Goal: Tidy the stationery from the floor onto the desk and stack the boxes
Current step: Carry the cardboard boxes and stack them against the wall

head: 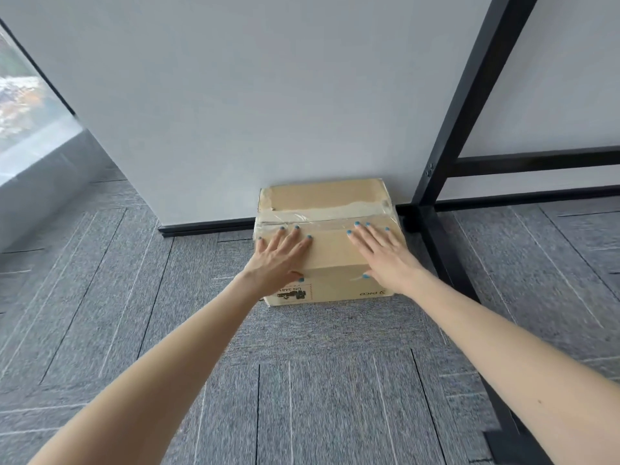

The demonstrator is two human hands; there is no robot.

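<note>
Grey carpet tiles [318,380] run up to a white wall [235,95], and a taped cardboard box [330,253] sits on the floor against it, just beside a black desk leg [432,229]. My left hand [278,260] and right hand [385,260] lie flat on its lid, fingers spread wide, thumbs hooked over the front edge, gripping nothing. To lift it well, I should slide both palms down the sides and under, keeping it level.
</note>
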